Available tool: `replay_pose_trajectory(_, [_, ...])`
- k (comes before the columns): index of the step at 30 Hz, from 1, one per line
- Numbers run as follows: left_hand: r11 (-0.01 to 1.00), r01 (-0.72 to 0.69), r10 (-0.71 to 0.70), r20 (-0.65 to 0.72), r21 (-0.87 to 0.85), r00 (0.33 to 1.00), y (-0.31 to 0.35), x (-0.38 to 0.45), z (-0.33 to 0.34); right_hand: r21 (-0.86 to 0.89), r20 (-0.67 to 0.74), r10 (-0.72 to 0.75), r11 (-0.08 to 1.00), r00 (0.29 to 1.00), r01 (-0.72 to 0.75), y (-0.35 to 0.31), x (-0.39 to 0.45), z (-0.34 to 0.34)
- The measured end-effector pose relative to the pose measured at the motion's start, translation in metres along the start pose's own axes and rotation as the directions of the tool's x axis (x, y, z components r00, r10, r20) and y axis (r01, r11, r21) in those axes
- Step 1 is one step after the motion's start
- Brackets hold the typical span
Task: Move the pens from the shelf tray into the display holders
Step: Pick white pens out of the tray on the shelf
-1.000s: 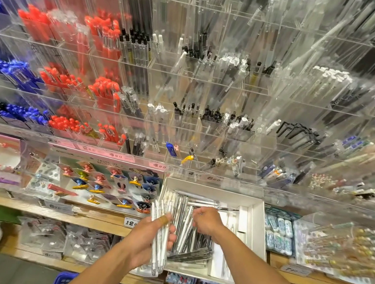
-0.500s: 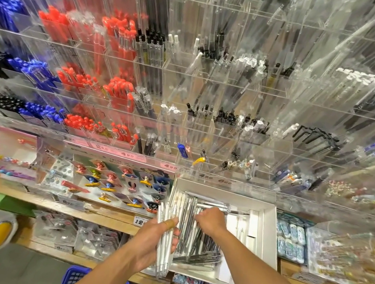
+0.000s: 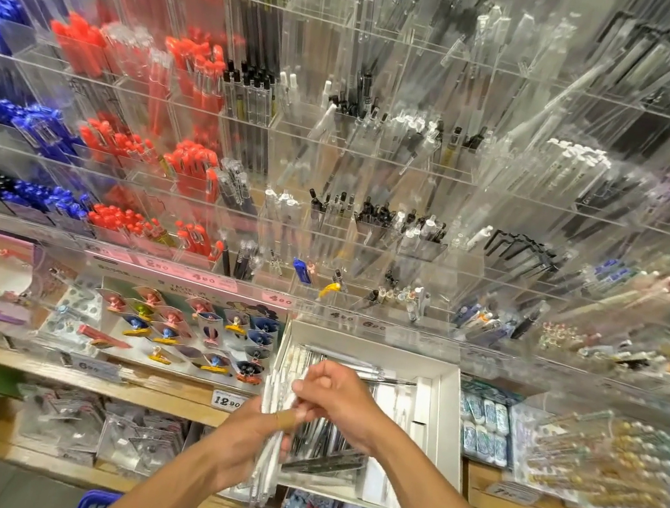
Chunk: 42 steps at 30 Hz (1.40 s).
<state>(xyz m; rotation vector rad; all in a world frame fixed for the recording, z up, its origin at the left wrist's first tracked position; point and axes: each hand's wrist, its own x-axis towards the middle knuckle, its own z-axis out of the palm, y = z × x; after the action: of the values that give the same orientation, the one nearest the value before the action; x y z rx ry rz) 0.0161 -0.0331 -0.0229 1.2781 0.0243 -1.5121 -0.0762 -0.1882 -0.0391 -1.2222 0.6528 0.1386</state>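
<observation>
Clear display holders [image 3: 380,165] fill the upper two thirds of the frame in tiers: blue and red pens at left, black and clear ones in the centre, pale ones at right. Several centre pockets look part empty.

White tray [image 3: 443,402] sits on the wooden shelf [image 3: 159,390], lower centre. Loose pens [image 3: 321,458] lie in it, mostly silver and dark.

Both hands are over the tray. Left hand [image 3: 251,436], lower centre: fingers curled round a bundle of white pens [image 3: 269,455] held roughly upright; a plaster is on the thumb. Right hand [image 3: 340,401], just above and touching the left: fingertips pinch together on the upper end of one pen in or at the bundle.

Step, as judged: gathering stock in the left hand, none yet placed. Next move calls for lifting the bundle to the tiers and finding the pocket holding matching white pens, then dropping them in upright.

Not resolved: the frame is blurred, worst at the right edge. Price labels mostly unreadable. The hands hide the tray's middle. Bundle count cannot be told. Whether the right hand is adding or pulling a pen cannot be told.
</observation>
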Motion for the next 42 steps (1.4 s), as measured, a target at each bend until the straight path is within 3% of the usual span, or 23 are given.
replay_pose_trajectory(3, [0.999,0.006,-0.008,-0.083,-0.032,0.997,-0.001,-0.001,-0.002,-0.042,-0.057,0.029,0.999,0.998,-0.032,-0.002,0.008,-0.012])
replay_pose_trajectory(8, [0.993,0.005,-0.017,-0.102,-0.119,0.995,-0.001,-0.008,-0.010,-0.356,-0.432,0.114,0.890,0.895,-0.285,0.018,0.028,-0.052])
replay_pose_trajectory(11, [0.993,0.007,-0.020,-0.111,-0.121,0.994,-0.005,-0.009,-0.014,-0.614,-0.392,0.149,0.693,0.908,-0.379,0.036,0.036,-0.064])
replay_pose_trajectory(13, [0.992,0.010,-0.025,-0.114,-0.124,0.993,-0.008,-0.010,-0.014,-0.759,-0.325,0.181,0.536,0.928,-0.370,0.043,0.042,-0.064])
replay_pose_trajectory(15, [0.993,0.013,-0.028,-0.122,-0.121,0.992,-0.010,-0.011,-0.015,-0.829,-0.287,0.169,0.450,0.943,-0.333,0.046,0.048,-0.058])
replay_pose_trajectory(20, [0.993,0.020,-0.037,-0.145,-0.120,0.989,-0.011,-0.012,-0.012,-0.797,-0.319,0.125,0.501,0.939,-0.338,0.054,0.051,-0.047])
replay_pose_trajectory(24, [0.994,0.018,-0.036,-0.163,-0.108,0.986,-0.013,-0.012,-0.012,-0.701,-0.344,0.083,0.640,0.935,-0.315,0.053,0.042,-0.048])
replay_pose_trajectory(28, [0.999,0.003,-0.010,-0.171,-0.043,0.985,-0.015,-0.010,-0.008,-0.600,-0.248,0.084,0.769,0.965,-0.221,0.032,0.020,-0.044])
replay_pose_trajectory(32, [1.000,-0.022,0.018,-0.168,-0.022,0.986,-0.016,-0.008,0.001,-0.564,-0.215,0.014,0.815,0.976,-0.136,0.009,0.001,-0.039])
replay_pose_trajectory(36, [0.999,-0.044,0.043,-0.163,-0.001,0.986,-0.012,-0.007,0.007,-0.385,-0.105,-0.056,0.923,0.993,0.011,-0.019,-0.012,-0.028])
replay_pose_trajectory(42, [0.993,-0.055,0.064,-0.087,0.108,0.994,-0.008,-0.006,0.013,-0.214,-0.033,-0.055,0.976,0.998,0.047,-0.035,-0.021,-0.004])
